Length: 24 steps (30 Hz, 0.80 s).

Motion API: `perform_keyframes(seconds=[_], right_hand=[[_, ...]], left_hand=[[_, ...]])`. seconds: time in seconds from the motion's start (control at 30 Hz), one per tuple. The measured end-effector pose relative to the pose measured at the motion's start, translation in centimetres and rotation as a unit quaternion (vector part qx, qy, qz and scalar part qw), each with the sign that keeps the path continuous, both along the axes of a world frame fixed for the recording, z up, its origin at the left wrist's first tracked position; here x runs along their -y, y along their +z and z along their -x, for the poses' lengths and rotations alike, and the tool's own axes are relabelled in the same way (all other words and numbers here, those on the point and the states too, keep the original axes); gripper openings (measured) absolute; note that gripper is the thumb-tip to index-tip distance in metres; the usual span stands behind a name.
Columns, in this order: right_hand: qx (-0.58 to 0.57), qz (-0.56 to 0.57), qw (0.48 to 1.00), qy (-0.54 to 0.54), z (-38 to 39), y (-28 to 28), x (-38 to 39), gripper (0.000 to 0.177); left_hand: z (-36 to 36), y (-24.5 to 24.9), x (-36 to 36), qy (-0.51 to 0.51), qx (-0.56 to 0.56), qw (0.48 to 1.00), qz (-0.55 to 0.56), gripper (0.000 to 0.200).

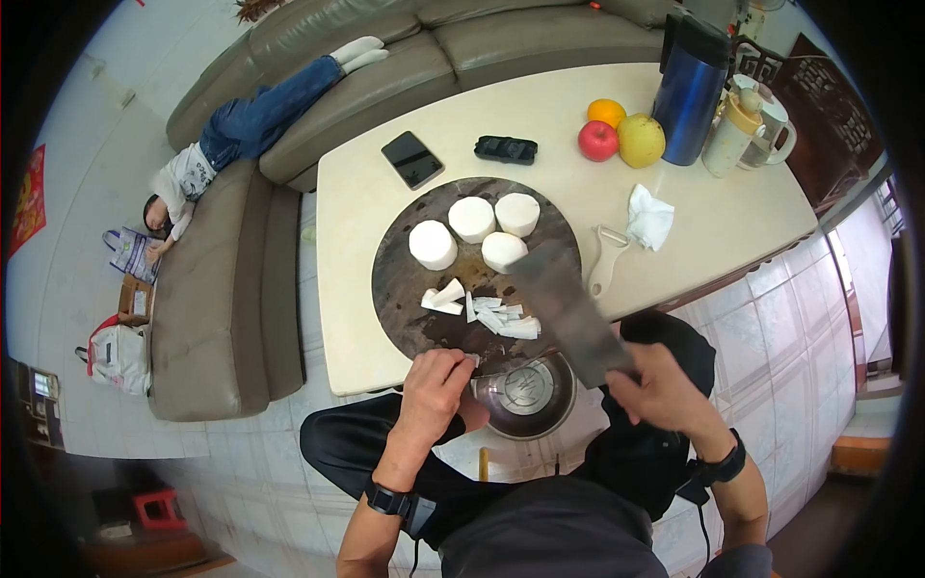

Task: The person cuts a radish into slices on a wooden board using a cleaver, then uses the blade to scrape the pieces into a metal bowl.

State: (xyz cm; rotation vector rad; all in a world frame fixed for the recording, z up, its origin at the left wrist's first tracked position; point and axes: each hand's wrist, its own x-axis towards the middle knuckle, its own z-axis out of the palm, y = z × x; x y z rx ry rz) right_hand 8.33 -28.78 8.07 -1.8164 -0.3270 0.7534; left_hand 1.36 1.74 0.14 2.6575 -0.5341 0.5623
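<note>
My right hand (657,387) grips a cleaver (568,313) by its handle. The broad dark blade, smeared by motion, slants over the right side of a round, dark chopping board (405,313). My left hand (434,390) is closed at the board's near edge, a small white piece (472,359) at its fingertips. Several thick white vegetable chunks (433,245) with flat ends stand at the back of the board. Nearer lie thin cut white strips (503,317) and a few short white pieces (443,297). Below the board's near edge is a metal bowl (564,405).
A peeler (607,262) and crumpled tissue (650,218) lie right of the board. Behind it are a phone (412,159) and a black case (506,149). Fruit (640,141), a blue flask (690,91) and a jug (771,130) stand back right. A person (255,120) lies on the sofa (337,106).
</note>
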Motion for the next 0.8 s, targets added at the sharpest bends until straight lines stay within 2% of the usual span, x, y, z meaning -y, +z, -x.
perform_keyframes(seconds=[0.03, 0.07, 0.1, 0.17, 0.2, 0.27, 0.3, 0.47, 0.8], right_hand=[[0.15, 0.034, 0.987, 0.037, 0.6, -0.8, -0.5, 0.007], [0.297, 0.066, 0.95, 0.072, 1.2, -1.5, -1.0, 0.006], [0.295, 0.066, 0.95, 0.072, 1.6, -1.5, -1.6, 0.006], [0.371, 0.12, 0.909, 0.147, 2.0, -1.4, -2.8, 0.008], [0.369, 0.119, 0.909, 0.149, 2.2, -1.5, -3.3, 0.008], [0.419, 0.176, 0.863, 0.221, 2.3, -1.6, -4.1, 0.013], [0.417, 0.177, 0.863, 0.223, 2.3, -1.4, -4.4, 0.013], [0.451, 0.205, 0.815, 0.3, 2.1, 0.2, -5.5, 0.019], [0.441, 0.211, 0.804, 0.338, 1.1, 0.8, -6.0, 0.02]], left_hand=[[0.2, 0.2, 0.1, 0.001, -0.003, 1.0, -0.001, 0.036], [0.4, 0.5, 0.4, 0.004, 0.007, 1.0, -0.002, 0.035], [0.6, 0.6, 0.7, 0.006, 0.017, 1.0, -0.002, 0.034], [1.0, 0.5, 1.0, 0.006, 0.015, 1.0, 0.001, 0.036], [1.3, 0.4, 1.1, 0.006, 0.015, 1.0, 0.004, 0.038], [1.7, 0.2, 1.3, 0.018, 0.007, 1.0, -0.003, 0.042], [1.9, 0.0, 1.4, 0.028, 0.001, 1.0, -0.011, 0.047], [2.5, -0.6, 1.2, 0.037, -0.045, 0.998, -0.005, 0.044], [3.1, -1.7, 1.4, 0.048, -0.064, 0.996, 0.03, 0.033]])
